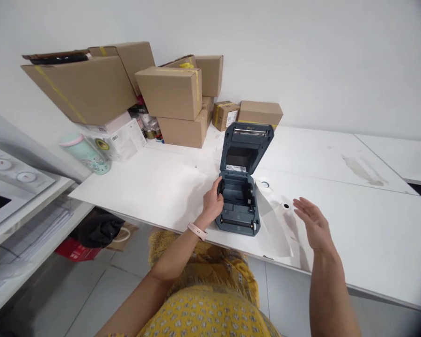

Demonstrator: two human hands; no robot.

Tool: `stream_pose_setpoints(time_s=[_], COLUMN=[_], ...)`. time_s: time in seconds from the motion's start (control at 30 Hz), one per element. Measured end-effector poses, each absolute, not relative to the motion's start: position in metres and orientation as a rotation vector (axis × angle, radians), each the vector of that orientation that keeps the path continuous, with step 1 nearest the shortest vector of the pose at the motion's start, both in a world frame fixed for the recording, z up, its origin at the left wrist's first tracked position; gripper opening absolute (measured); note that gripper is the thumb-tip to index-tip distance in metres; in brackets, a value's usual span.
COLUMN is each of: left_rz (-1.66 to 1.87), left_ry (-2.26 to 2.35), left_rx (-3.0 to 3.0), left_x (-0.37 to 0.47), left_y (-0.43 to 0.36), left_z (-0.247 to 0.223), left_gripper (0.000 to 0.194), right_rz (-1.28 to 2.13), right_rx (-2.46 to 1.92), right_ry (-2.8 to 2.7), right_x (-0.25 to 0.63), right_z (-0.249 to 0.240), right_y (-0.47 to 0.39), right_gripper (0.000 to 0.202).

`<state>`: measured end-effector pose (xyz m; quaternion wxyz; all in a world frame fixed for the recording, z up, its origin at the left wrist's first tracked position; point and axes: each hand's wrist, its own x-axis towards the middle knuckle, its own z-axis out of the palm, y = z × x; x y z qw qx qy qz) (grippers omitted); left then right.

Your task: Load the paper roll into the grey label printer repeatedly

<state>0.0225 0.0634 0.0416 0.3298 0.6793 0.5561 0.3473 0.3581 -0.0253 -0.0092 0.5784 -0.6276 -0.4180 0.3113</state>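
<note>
A dark grey label printer [235, 213] stands on the white table with its lid [243, 152] raised and its inner bay exposed. My left hand [212, 201] grips the printer's left side wall, thumb and fingers over the edge. To the right of the printer lies a white paper roll [279, 217] with a dark core end, some of its paper spread loose toward the table's front edge. My right hand [314, 222] hovers just right of this roll, fingers stretched out and holding nothing. Behind the roll is a small white round item with a blue ring [265, 184].
Several cardboard boxes [168, 93] are stacked at the back left, against the wall. A mint green tumbler [87, 153] leans by a white box [121, 140]. At far left a white appliance with knobs [14, 178] sits on a shelf. The white table [372, 224] extends right.
</note>
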Motion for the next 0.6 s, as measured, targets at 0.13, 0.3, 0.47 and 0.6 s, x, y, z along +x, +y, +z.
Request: stream_pose_setpoints(time_s=[0.13, 0.3, 0.47, 0.6], left_rz=[0.921, 0.957, 0.985, 0.973], left_ry=[1.435, 1.425, 1.417, 1.439], left_rx=[1.775, 1.730, 1.719, 1.721], left_x=[0.023, 0.024, 0.024, 0.023], left_y=[0.063, 0.063, 0.064, 0.063], left_z=[0.043, 0.040, 0.037, 0.036], left_gripper=[0.072, 0.071, 0.073, 0.070], right_rz=[0.673, 0.827, 0.843, 0.771], right_rx=[-1.535, -1.772, -1.848, -1.845], right_ry=[-1.153, -1.609, -1.654, -1.569], right_x=[0.353, 0.334, 0.321, 0.329], right_z=[0.032, 0.055, 0.045, 0.049], right_y=[0.005, 0.064, 0.082, 0.068], right_gripper=[0.057, 0.080, 0.072, 0.060])
